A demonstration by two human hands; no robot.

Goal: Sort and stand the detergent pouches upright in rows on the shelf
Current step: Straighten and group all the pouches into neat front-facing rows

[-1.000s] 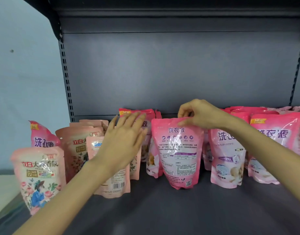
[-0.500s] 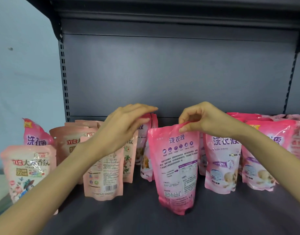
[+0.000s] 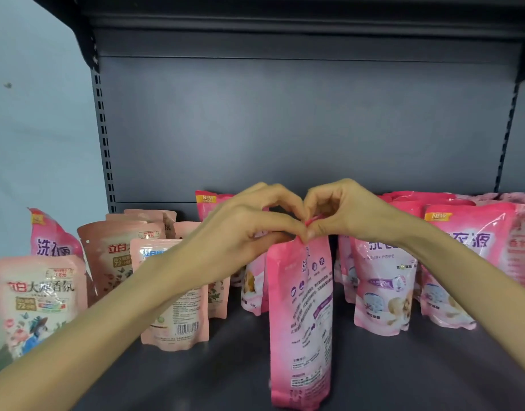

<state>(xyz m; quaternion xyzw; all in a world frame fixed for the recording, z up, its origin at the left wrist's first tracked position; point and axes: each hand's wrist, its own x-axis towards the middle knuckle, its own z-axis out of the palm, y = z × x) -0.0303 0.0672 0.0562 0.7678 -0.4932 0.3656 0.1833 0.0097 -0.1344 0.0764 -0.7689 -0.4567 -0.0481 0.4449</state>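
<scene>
A bright pink detergent pouch (image 3: 301,321) stands upright at the middle of the dark shelf (image 3: 225,375), turned nearly edge-on with its printed back facing me. My left hand (image 3: 243,229) and my right hand (image 3: 344,212) meet above it, and both pinch its top seam. Several pale peach pouches (image 3: 175,292) stand to the left. More bright pink pouches (image 3: 383,286) stand in a row to the right. Another pink pouch (image 3: 252,286) is partly hidden behind my left hand.
The shelf's grey back panel (image 3: 285,129) rises behind the pouches, and an upper shelf (image 3: 285,13) overhangs. A slotted upright (image 3: 104,143) borders the left side, with a pale blue wall (image 3: 33,129) beyond. Bare shelf lies in front between the two groups.
My left hand has moved right from the peach pouches and now pinches the pouch top beside my right hand. The pouch has come forward and turned edge-on.
</scene>
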